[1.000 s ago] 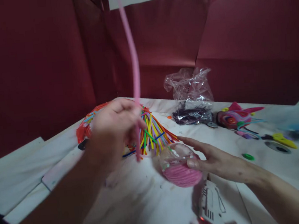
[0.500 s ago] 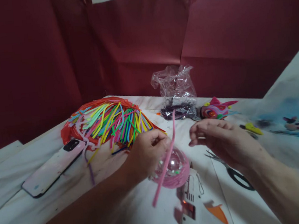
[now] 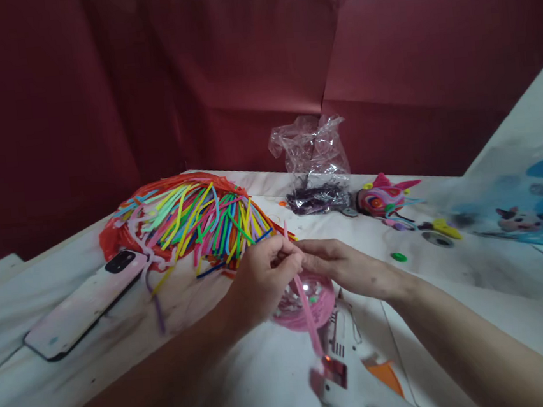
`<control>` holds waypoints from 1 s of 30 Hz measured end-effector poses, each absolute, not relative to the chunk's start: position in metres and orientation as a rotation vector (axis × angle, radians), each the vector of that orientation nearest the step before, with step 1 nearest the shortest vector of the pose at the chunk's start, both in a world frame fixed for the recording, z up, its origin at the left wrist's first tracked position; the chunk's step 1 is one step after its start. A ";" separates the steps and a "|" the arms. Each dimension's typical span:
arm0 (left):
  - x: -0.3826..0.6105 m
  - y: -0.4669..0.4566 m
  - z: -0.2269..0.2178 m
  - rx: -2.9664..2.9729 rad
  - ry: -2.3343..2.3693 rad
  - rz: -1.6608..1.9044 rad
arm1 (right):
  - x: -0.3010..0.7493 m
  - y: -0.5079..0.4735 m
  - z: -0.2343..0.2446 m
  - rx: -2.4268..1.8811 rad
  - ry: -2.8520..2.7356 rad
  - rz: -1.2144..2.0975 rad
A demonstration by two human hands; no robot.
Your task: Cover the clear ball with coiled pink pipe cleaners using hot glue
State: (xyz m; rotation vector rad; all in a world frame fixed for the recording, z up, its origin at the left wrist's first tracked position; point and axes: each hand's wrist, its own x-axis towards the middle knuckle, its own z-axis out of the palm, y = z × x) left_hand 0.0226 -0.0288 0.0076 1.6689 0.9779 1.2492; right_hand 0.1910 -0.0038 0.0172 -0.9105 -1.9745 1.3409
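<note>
A pink pipe cleaner (image 3: 306, 309) hangs from the fingertips of my left hand (image 3: 266, 274), which is closed in a pinch on it. My right hand (image 3: 347, 263) reaches in from the right, its fingers closed at the same spot and its tips partly hidden behind the left ones. Below both hands sits a clear round ball (image 3: 326, 300) with pink pipe cleaner wound round its lower part. Close to the ball lies a white glue gun (image 3: 351, 388) with an orange trigger and a small red light. The pipe cleaner's lower end overlaps the glue gun in view.
At left are a bundle of coloured pipe cleaners (image 3: 206, 226) in red plastic and a phone (image 3: 89, 304). Behind stands a clear plastic bag (image 3: 313, 167). A pink decorated figure (image 3: 383, 196), a green button-like piece (image 3: 399, 257) and a blue printed bag (image 3: 540, 203) are at right.
My right hand has moved left, from apart to meeting my left hand at the pipe cleaner. The pipe cleaner's lower end has swung right. The scissors are now out of sight.
</note>
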 end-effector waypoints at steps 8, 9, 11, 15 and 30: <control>0.029 -0.042 0.010 1.665 0.984 1.233 | 0.176 0.005 0.013 -0.905 -1.923 1.424; 0.029 -0.042 0.010 1.668 0.984 1.233 | 0.173 0.005 0.012 -0.924 -1.880 1.405; 0.029 -0.041 0.010 1.673 0.997 1.249 | 0.167 0.004 0.010 -0.957 -1.766 1.353; 0.026 -0.037 0.009 1.658 1.061 1.321 | 0.167 0.005 0.017 -0.964 -1.481 1.205; 0.015 -0.008 -0.001 1.532 1.308 1.474 | 0.269 0.046 -0.032 -1.178 -1.034 1.193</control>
